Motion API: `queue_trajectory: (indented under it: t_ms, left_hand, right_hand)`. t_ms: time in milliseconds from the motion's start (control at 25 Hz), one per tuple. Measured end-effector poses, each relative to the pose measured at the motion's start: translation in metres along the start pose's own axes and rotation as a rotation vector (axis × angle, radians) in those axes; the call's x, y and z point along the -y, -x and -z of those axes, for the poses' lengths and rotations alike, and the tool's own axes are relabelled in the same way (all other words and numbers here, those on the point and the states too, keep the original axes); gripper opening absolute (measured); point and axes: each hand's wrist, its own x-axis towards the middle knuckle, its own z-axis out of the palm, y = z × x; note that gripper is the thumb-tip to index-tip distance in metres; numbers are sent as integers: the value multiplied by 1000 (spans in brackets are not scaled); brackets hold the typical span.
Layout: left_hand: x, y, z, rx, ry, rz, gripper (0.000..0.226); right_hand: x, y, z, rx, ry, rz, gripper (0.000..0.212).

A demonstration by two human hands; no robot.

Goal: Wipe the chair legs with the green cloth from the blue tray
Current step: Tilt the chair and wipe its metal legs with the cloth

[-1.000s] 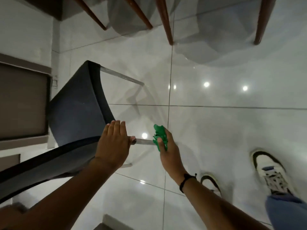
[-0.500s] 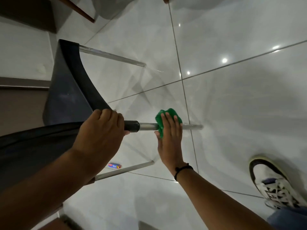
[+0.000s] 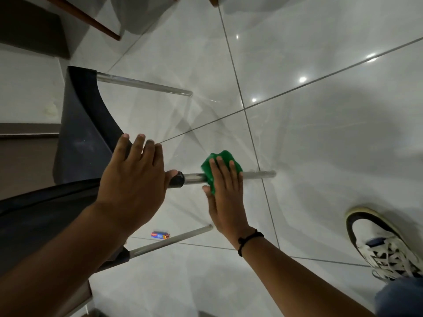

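A dark chair [image 3: 77,133] is tipped on its side with three metal legs pointing right. My left hand [image 3: 132,179] rests on the chair where the middle leg [image 3: 258,175] joins the seat, fingers spread, thumb by the black leg socket. My right hand [image 3: 226,197] presses a green cloth [image 3: 224,159] around that middle leg, a little past its midpoint. The upper leg [image 3: 144,84] and the lower leg [image 3: 171,241] are untouched. The blue tray is not in view.
Glossy white floor tiles [image 3: 320,145] lie under everything. A small blue and red box [image 3: 160,235] sits on the floor near the lower leg. My shoe [image 3: 380,243] is at the right. Brown wooden furniture legs [image 3: 91,19] stand at the top left.
The view has swung down and closer since a second ago. My right hand with the cloth has slid along the middle leg toward its tip. My left hand's fingers have spread on the chair.
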Motion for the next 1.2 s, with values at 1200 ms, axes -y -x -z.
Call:
queue_trajectory:
  t_ms: [1200]
  left_hand:
    - [2,-1,2,210,231,64,70]
  right_hand:
    - [115,15,-37,-392,-915,-393,63]
